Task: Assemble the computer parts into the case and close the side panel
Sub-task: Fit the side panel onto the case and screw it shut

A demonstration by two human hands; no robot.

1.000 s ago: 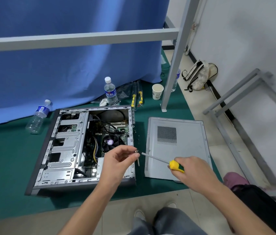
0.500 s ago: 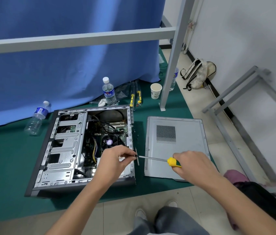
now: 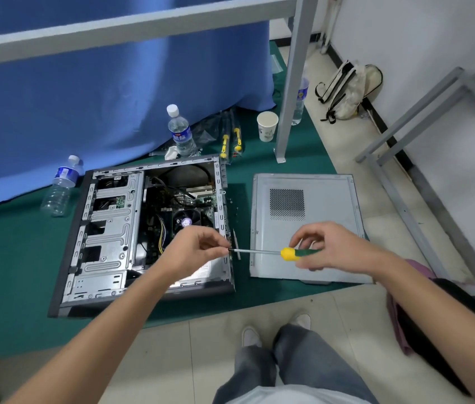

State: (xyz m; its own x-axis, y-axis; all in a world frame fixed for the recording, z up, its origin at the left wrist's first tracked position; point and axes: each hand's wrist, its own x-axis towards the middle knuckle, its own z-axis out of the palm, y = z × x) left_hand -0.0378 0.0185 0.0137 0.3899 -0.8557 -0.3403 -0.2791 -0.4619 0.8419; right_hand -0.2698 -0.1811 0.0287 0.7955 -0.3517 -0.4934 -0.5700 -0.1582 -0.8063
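The open computer case [image 3: 105, 228] lies on its side on the green mat, its drive cage, cables and CPU fan [image 3: 186, 222] exposed. The grey side panel [image 3: 312, 225] lies flat to its right. My right hand [image 3: 332, 246] grips the green and yellow handle of a screwdriver [image 3: 285, 253], whose shaft points left. My left hand [image 3: 198, 249] hovers over the case's rear edge and pinches a small screw at the screwdriver's tip. A thin metal slot cover [image 3: 235, 243] lies beside the case, just behind the tip.
Two water bottles [image 3: 182, 132] [image 3: 59, 186], a paper cup [image 3: 267, 125] and two yellow-handled tools [image 3: 230, 139] lie behind the case by the blue curtain. A grey frame post [image 3: 291, 83] stands at back right; grey frames [image 3: 405, 158] lean on the wall. My feet [image 3: 274, 330] stand on tile.
Both hands have drawn together at the case's rear edge: the screwdriver levelled out, and its tip met the screw pinched in my left fingers.
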